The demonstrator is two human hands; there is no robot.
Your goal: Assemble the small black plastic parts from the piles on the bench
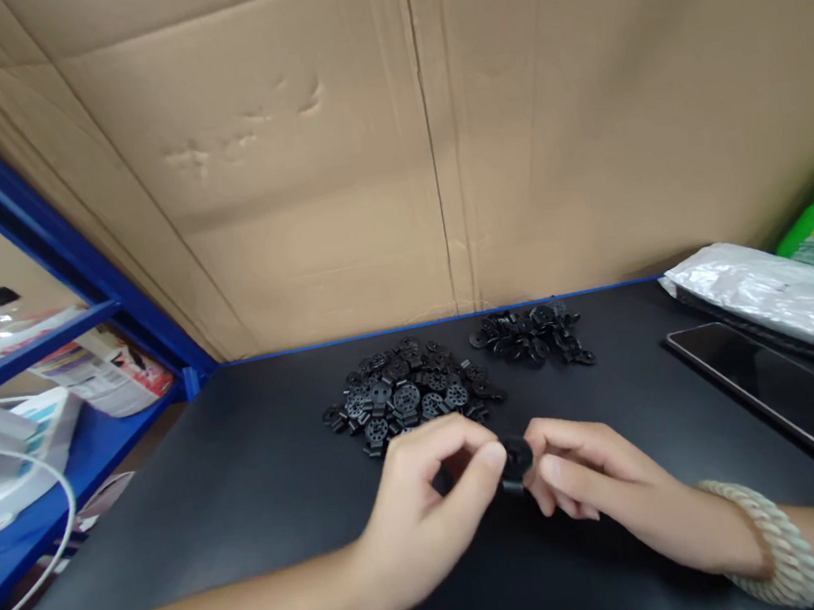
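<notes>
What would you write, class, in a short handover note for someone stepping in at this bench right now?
Left hand: fingers and thumb pinched on a small black disc, grip closed.
Right hand: pinching the same disc from the other side, grip closed.
The disc is held just above the black table, between both hands.
Big pile of black discs lies just behind the hands; a smaller pile sits further back to the right.
Done: cannot tell from this view which pile is finished.
Left: the disc in hand is not yet set down.
A phone lies to the right.
</notes>
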